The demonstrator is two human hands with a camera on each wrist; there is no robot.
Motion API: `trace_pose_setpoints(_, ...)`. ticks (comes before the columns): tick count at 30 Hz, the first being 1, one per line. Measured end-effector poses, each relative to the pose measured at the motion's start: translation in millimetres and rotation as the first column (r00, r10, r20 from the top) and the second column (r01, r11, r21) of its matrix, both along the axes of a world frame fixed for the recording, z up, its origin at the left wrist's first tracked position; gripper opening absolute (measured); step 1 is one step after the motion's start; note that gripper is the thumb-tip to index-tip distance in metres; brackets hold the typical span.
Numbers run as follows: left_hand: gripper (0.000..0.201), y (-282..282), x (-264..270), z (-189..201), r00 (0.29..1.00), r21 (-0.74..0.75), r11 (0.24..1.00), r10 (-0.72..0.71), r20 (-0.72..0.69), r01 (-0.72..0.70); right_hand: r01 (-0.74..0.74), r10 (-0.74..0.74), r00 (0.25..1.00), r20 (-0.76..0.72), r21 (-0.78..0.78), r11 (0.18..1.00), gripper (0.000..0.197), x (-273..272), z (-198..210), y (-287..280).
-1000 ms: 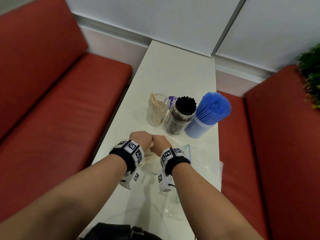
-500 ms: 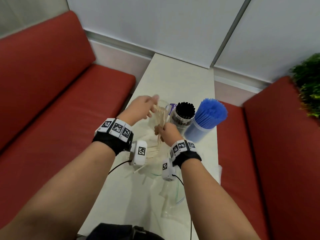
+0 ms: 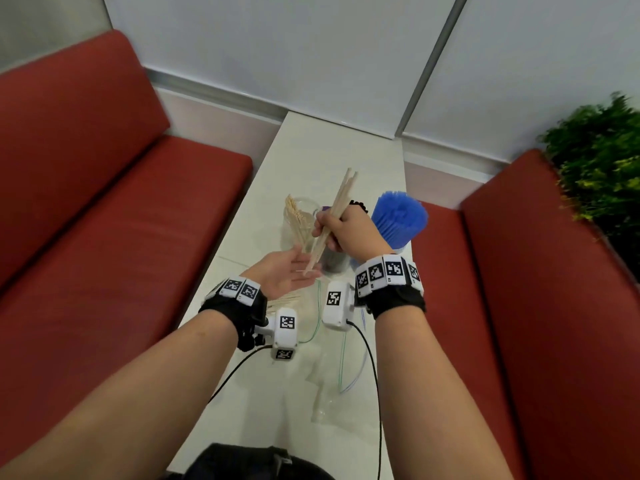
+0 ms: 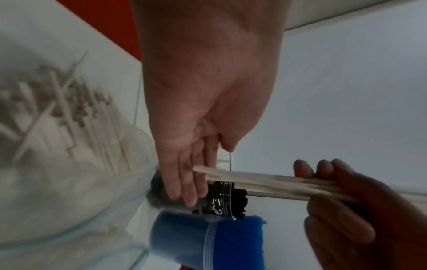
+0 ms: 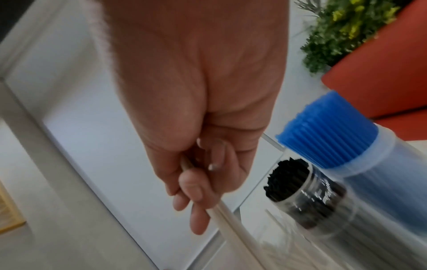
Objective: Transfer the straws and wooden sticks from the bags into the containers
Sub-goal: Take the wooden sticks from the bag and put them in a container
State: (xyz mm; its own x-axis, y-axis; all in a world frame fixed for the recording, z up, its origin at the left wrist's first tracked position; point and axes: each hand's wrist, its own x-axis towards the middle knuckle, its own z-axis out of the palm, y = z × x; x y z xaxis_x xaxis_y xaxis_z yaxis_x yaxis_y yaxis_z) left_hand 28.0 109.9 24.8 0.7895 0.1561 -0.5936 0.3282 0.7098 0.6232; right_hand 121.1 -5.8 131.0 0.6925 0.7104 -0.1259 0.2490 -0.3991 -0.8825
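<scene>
My right hand (image 3: 337,232) grips a small bundle of wooden sticks (image 3: 341,199) and holds it slanted above the table (image 3: 311,150). The bundle's lower ends touch the straight fingers of my left hand (image 3: 294,270), which lies palm up below it. In the left wrist view, the sticks (image 4: 254,180) run from those fingers (image 4: 184,182) to the right hand (image 4: 342,210). Just behind stands a clear jar (image 3: 299,220) with several thin wooden sticks in it. A bag of wooden sticks (image 4: 57,118) lies under my left wrist.
A jar of black straws (image 5: 298,190) stands mostly hidden behind my right hand, beside a container of blue straws (image 3: 398,216). Clear plastic bags (image 3: 325,375) lie on the near table. Red bench seats (image 3: 121,237) flank the narrow table, and a plant (image 3: 599,161) is at the far right.
My right hand has raised the stick bundle higher. My left hand has let go of the bundle's top and dropped below it, palm up, against the lower ends.
</scene>
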Motion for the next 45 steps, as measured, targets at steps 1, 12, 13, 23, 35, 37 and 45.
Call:
trace_pose_setpoints(1, 0.045, -5.7, -1.9, -2.8, 1.0, -0.106, 0.994, 0.015, -0.001, -0.015, 0.005, -0.005, 1.0, -0.012, 0.012, 1.0, 0.03, -3.5, -6.1, -1.3)
trace_pose_setpoints(12, 0.021, -14.7, -13.7, -8.6, 0.986, -0.269, 0.95, 0.164, -0.002, -0.158, -0.047, 0.049, 0.997, -0.053, 0.04, 0.998, 0.039, -11.6, -21.0, -1.5)
trace_pose_setpoints(13, 0.02, -13.5, -14.0, -7.9, 0.986, -0.271, 0.95, 0.164, 0.007, -0.156, -0.071, 0.072, 0.996, -0.053, 0.029, 0.997, 0.039, -13.8, -21.0, 0.4)
trace_pose_setpoints(23, 0.03, 12.6, -22.5, -7.5, 0.993, -0.247, 0.962, 0.105, -0.061, -0.117, -0.144, 0.151, 0.985, -0.086, 0.084, 0.986, 0.03, -26.0, -12.1, 16.5)
trace_pose_setpoints(35, 0.036, 33.1, -34.4, -43.4, 0.959, -0.066, 0.976, 0.188, -0.214, -0.207, -0.092, 0.094, 0.992, -0.085, 0.017, 0.996, 0.026, -3.9, 1.0, 28.5)
trace_pose_setpoints(37, 0.033, 39.1, -36.9, -48.9, 0.935, 0.133, 0.97, 0.233, -0.267, -0.204, 0.008, -0.009, 1.0, 0.022, 0.058, 0.998, 0.026, 16.6, 14.0, 35.7)
trace_pose_setpoints(45, 0.043, 42.6, -44.3, -48.9, 0.675, 0.676, 0.088, -0.23, -0.701, 0.732, 0.334, -0.353, 0.923, 0.152, 0.139, 0.932, 0.022, 70.3, 6.5, 90.8)
